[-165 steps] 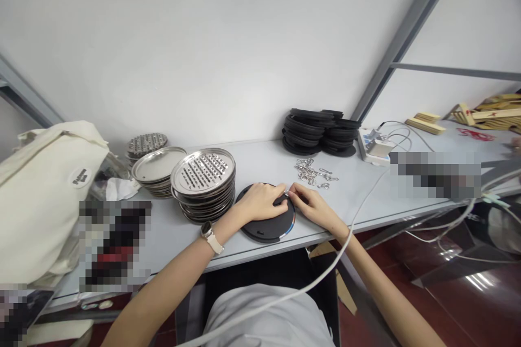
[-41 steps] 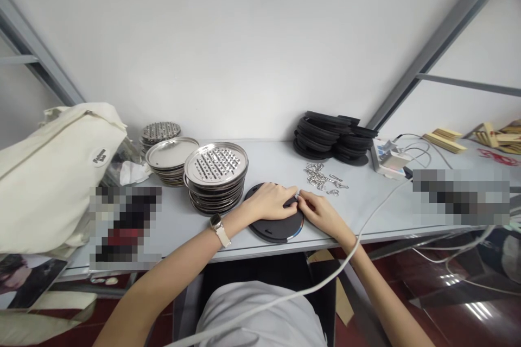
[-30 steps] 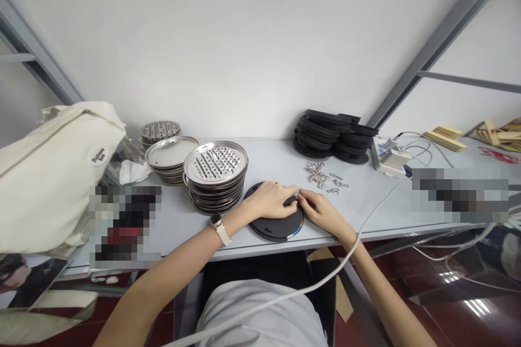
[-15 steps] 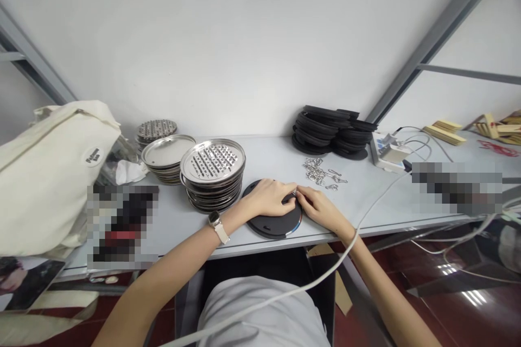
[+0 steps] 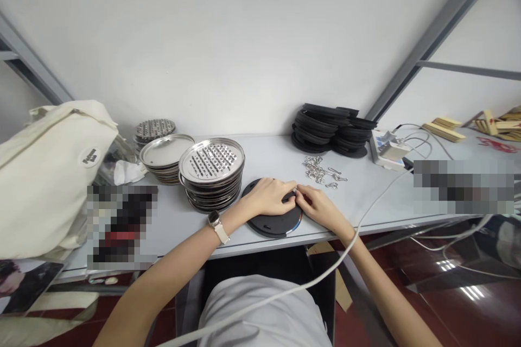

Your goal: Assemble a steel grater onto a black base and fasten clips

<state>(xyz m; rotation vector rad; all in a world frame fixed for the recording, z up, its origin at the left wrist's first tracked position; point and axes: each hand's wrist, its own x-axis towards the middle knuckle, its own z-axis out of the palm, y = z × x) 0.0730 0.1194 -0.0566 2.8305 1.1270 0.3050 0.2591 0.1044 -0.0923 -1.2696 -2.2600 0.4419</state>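
Note:
A round black disc (image 5: 272, 223) lies flat on the grey table (image 5: 268, 159) near its front edge. My left hand (image 5: 266, 197) rests on top of the disc with its fingers curled over the far right rim. My right hand (image 5: 319, 207) meets it there, fingertips pinched on a small silvery metal piece at the disc's edge. A loose pile of small metal hooks and rings (image 5: 319, 170) lies just beyond my hands.
Stacks of perforated steel plates (image 5: 211, 170) and plain steel plates (image 5: 165, 156) stand to the left. Black discs (image 5: 331, 132) are piled at the back right. A cream cloth bag (image 5: 49, 173) fills the left side. A white power strip (image 5: 386, 150) and cable (image 5: 378, 200) lie at right.
Both hands stay on the disc's far right rim with only small finger movements. The camera has shifted slightly.

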